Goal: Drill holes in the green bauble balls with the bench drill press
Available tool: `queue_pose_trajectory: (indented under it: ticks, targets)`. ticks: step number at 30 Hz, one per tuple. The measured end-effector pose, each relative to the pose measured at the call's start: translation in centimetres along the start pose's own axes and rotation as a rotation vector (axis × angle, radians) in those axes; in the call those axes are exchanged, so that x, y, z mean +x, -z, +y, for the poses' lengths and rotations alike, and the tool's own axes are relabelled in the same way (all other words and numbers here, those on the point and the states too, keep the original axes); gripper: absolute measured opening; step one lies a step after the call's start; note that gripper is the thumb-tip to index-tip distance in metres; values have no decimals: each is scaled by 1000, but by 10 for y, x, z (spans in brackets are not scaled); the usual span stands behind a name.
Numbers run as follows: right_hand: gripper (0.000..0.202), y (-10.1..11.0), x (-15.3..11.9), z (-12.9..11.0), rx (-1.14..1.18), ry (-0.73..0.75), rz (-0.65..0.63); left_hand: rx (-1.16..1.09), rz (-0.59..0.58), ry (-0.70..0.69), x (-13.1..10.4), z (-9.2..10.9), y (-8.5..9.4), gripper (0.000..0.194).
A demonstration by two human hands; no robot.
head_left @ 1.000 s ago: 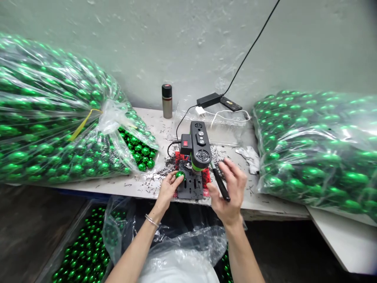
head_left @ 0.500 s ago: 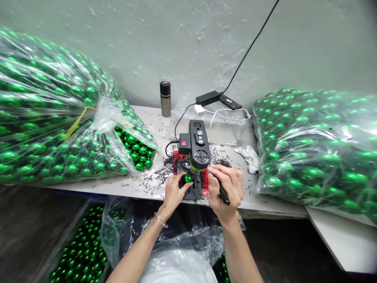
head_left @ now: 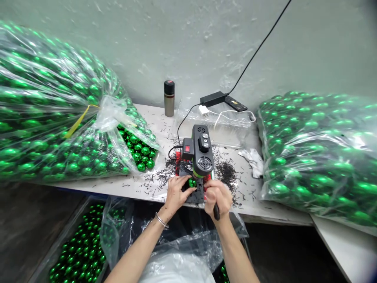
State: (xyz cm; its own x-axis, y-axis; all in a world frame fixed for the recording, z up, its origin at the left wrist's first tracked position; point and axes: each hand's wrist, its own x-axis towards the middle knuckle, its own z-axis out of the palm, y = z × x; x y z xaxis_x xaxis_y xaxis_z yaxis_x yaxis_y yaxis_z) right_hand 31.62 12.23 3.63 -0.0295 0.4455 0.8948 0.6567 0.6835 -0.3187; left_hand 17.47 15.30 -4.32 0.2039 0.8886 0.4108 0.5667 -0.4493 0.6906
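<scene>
A shiny green ball (head_left: 192, 182) sits under the head of a small black bench drill (head_left: 202, 151), pinched between the thumb and fingers of my left hand (head_left: 177, 192). Beside the machine, on its right, my right hand (head_left: 219, 196) is wrapped round a black lever handle (head_left: 216, 212). The handle's far end is hidden behind my fingers. The drill stands on a dark base plate (head_left: 196, 196) with red material (head_left: 207, 179) showing along its edge. The drill's tip is hidden by its head.
Black shavings (head_left: 225, 175) litter the white table (head_left: 118, 188). Large clear bags of green balls stand left (head_left: 53, 118) and right (head_left: 318, 149). Behind are a bottle (head_left: 169, 100), a plastic tray (head_left: 232, 133) and a power adapter (head_left: 213, 98). A white glove-like cloth (head_left: 253, 160) lies right. Another bag (head_left: 79, 247) sits below.
My right hand has moved down and toward me, bringing the lever handle with it, its end now pointing more downward. My left hand stays on the ball. The whole view has shifted slightly.
</scene>
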Motion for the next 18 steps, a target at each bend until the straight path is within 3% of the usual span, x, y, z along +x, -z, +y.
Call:
queue_pose_trajectory:
  ticks: [6, 14, 18]
  targets:
    - [28, -17, -28, 16, 68, 16, 117, 1, -19, 19, 0, 3, 3, 35]
    - [29, -21, -36, 12, 38, -54, 151, 7, -15, 12, -1, 2, 1, 36]
    - [28, -21, -36, 12, 16, -43, 104, 5, 7, 2, -2, 1, 0, 36]
